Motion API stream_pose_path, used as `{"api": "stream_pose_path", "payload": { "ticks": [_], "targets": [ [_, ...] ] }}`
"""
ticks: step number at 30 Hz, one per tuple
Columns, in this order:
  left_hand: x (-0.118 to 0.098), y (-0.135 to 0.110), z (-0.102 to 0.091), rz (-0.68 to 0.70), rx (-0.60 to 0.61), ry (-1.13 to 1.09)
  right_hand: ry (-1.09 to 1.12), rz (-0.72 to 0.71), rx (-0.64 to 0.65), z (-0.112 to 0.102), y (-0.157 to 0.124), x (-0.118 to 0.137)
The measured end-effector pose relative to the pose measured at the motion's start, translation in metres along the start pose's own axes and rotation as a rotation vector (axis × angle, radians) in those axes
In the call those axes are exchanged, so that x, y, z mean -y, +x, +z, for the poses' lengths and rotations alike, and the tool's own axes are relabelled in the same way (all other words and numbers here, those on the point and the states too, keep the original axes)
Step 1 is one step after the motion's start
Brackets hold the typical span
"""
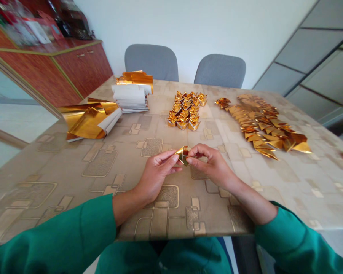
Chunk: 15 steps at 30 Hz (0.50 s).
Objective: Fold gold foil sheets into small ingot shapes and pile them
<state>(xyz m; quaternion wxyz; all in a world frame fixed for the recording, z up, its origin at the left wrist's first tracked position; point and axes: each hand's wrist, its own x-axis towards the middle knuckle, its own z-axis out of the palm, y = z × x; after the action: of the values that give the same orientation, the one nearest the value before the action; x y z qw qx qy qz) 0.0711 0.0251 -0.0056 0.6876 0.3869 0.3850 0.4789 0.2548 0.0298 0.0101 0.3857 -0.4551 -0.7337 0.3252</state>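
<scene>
Just below frame centre, above the tabletop (74,167), the left hand (155,171) and right hand (212,165) both pinch a small gold foil piece (184,154) between fingertips, seemingly mid-fold, which calls for precise creasing pressure.

sleeves (59,228): green, loose cuffs | left hand (155,172), right hand (212,164): bare

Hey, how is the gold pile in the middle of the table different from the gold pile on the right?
The middle pile holds puffed-up, boat-like folded pieces; the right pile holds flat triangles. The middle pile is a compact block of rows; the right pile is a longer, overlapping band. Both are shiny gold paper lying on the table, as is the folded piece that the left hand and right hand pinch.
</scene>
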Motion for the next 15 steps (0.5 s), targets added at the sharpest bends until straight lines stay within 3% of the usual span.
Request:
{"api": "stream_pose_path", "payload": {
  "ticks": [15],
  "targets": [
    [-0.001, -0.001, 0.000, -0.055, 0.043, 0.028, -0.211, -0.080, -0.059, 0.011, -0.003, 0.009]
  ]
}}
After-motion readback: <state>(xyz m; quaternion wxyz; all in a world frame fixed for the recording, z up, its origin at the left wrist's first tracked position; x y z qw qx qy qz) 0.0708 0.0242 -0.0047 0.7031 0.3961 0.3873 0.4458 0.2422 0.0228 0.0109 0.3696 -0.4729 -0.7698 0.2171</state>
